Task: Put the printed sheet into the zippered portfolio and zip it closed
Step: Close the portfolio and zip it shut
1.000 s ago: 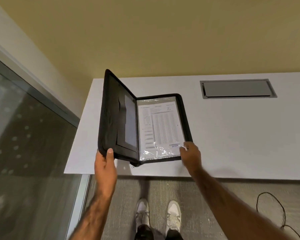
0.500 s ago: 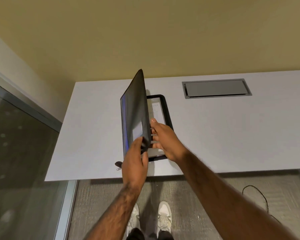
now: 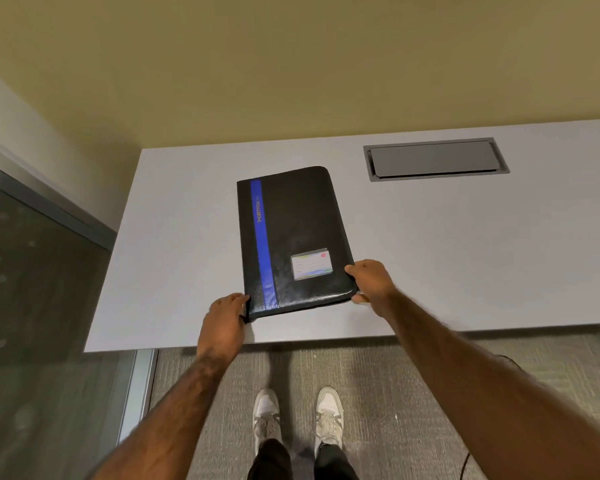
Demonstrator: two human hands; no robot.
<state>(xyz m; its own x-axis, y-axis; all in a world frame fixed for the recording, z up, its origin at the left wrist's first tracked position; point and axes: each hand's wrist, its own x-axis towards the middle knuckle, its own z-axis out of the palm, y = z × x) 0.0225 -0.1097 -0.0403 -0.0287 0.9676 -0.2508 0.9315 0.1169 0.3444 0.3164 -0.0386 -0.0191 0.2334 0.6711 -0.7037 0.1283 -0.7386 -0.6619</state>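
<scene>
Left hand [image 3: 226, 315] and right hand [image 3: 371, 280] grasp the closed portfolio's [image 3: 293, 240] near corners, steadying it for zipping.

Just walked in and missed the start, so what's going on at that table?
A person stands at a white table with a black portfolio lying flat on it, cover folded shut. The left hand grips its near-left corner, and the right hand holds its near-right corner. No loose sheet is in sight. Whether the zipper is done up cannot be told from here, so zipping may be what comes next.
</scene>
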